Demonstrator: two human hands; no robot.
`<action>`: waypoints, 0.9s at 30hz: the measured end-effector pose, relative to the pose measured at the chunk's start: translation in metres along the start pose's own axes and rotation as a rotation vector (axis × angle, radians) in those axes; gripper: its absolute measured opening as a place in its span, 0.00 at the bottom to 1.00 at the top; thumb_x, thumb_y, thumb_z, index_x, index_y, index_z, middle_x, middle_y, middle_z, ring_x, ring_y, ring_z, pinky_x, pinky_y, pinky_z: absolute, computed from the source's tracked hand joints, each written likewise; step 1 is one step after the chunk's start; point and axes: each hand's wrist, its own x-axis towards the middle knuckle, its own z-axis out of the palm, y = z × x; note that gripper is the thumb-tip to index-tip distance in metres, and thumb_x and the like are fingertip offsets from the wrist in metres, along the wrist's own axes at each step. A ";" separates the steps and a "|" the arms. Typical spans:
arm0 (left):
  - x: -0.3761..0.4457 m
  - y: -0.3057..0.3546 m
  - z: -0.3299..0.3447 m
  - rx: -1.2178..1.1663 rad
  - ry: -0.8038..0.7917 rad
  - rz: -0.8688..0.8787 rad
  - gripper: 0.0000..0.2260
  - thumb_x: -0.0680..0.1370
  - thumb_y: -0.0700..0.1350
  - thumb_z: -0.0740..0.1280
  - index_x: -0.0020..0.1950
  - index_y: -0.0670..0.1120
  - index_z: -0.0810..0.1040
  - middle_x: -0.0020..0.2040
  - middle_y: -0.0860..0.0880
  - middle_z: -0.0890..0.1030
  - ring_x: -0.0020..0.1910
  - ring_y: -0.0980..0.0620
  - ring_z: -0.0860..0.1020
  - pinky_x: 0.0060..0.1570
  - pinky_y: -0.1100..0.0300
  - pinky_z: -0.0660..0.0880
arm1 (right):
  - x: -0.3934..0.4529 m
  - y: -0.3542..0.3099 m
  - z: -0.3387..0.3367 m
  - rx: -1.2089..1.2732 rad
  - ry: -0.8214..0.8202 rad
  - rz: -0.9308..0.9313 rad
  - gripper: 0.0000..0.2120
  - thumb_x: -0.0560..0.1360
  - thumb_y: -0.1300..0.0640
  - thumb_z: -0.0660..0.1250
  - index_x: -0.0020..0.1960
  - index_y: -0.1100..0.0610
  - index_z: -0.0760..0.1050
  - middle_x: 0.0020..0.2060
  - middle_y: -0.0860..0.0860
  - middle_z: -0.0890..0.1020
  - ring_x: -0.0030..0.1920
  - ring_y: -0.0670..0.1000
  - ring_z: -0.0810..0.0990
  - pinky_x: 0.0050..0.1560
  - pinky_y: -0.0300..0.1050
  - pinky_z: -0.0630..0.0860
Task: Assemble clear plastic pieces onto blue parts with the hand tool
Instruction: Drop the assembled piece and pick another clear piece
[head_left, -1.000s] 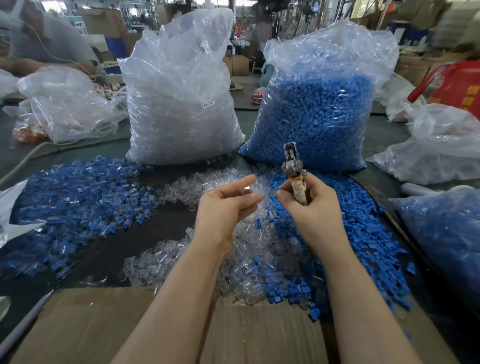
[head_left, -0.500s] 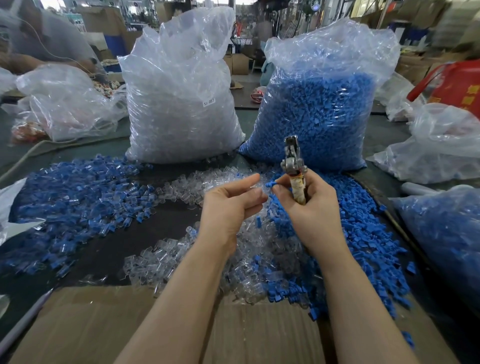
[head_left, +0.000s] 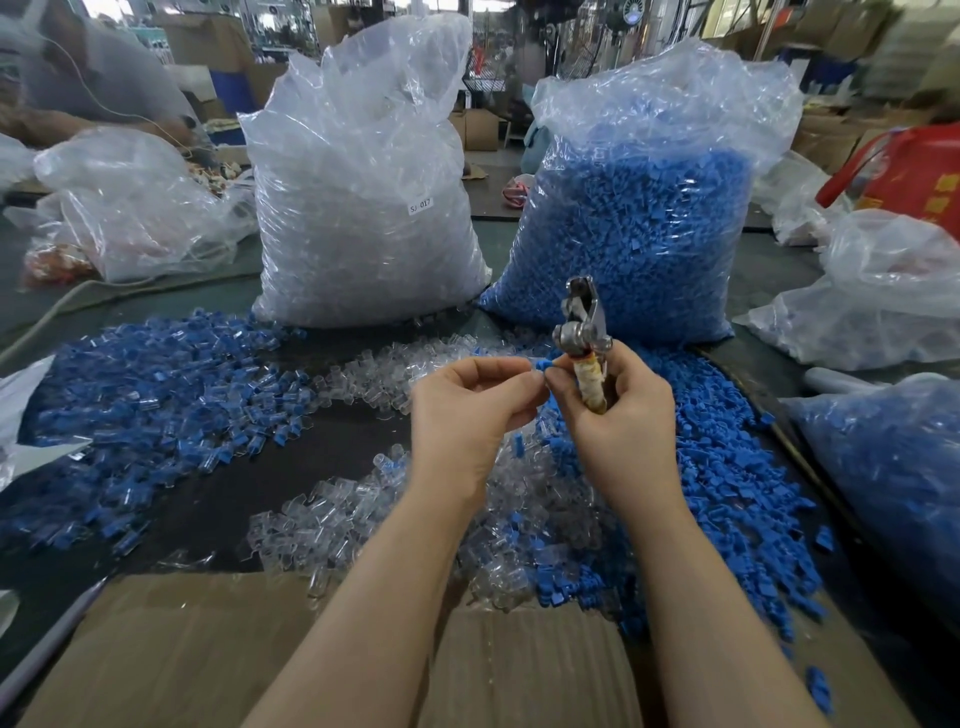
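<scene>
Your right hand clamps the hand tool upright; your left hand pinches a small blue part, fingertips meeting above the clear pieces on the tabletop.

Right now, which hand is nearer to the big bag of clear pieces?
Left. The left hand is below the clear bag, toward its right side; the right hand is farther right, before the blue bag.

- Dark table: I log it as the carrying surface.
- Bag of clear pieces: my landmark, upright on it.
- Bag of blue parts: just right of the landmark.
- Loose blue heap: in front-left of it.
- Loose clear pieces: in front of it.
- Cardboard: nearest me, well in front of it.
</scene>
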 end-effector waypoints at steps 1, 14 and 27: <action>-0.001 0.000 0.000 0.014 0.006 0.019 0.04 0.71 0.34 0.75 0.42 0.41 0.83 0.38 0.43 0.85 0.39 0.49 0.85 0.39 0.62 0.80 | 0.000 0.000 0.000 -0.006 0.003 0.006 0.09 0.75 0.54 0.71 0.44 0.60 0.76 0.35 0.54 0.80 0.38 0.59 0.78 0.41 0.62 0.77; -0.001 -0.005 0.001 0.290 0.108 0.234 0.06 0.71 0.37 0.76 0.40 0.47 0.84 0.35 0.51 0.85 0.37 0.54 0.84 0.45 0.55 0.83 | 0.001 -0.002 -0.002 -0.023 -0.114 0.067 0.04 0.76 0.58 0.69 0.43 0.52 0.78 0.37 0.50 0.83 0.38 0.51 0.81 0.41 0.49 0.78; 0.004 -0.002 -0.007 0.244 0.047 0.302 0.08 0.75 0.33 0.71 0.41 0.44 0.80 0.35 0.52 0.83 0.37 0.54 0.84 0.42 0.64 0.80 | 0.007 0.004 -0.026 -0.182 -0.428 0.191 0.07 0.75 0.60 0.69 0.47 0.48 0.79 0.39 0.46 0.83 0.41 0.55 0.81 0.46 0.57 0.79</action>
